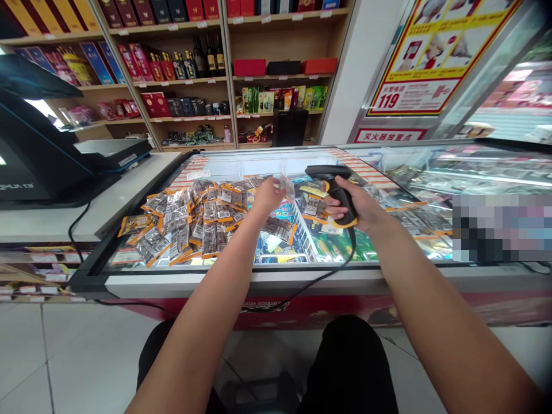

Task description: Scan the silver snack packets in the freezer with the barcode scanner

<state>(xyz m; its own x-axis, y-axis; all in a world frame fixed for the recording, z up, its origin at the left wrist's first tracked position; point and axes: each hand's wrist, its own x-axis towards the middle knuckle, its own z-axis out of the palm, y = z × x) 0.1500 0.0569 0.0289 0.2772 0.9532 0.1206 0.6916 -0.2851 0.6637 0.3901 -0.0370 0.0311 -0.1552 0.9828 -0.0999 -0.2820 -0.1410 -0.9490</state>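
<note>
My right hand (360, 204) is wrapped round the grip of a black barcode scanner (340, 195) with yellow trim, its head pointing left. A black cable hangs from the handle. My left hand (269, 192) is closed on a small clear-and-dark snack packet (287, 187), held just left of the scanner head and partly blurred. Below and to the left, a heap of snack packets (211, 221) with orange edges lies on the glass lid of a chest freezer (241, 280). More such packets (420, 221) lie to the right of the scanner.
At the left stands a counter (142, 172) with a dark checkout machine (38, 138). Shelves (181, 83) of boxes and bottles rise behind the freezer. The scanner cable (319, 279) runs over the freezer's front edge. My knees (351, 362) are close to its front.
</note>
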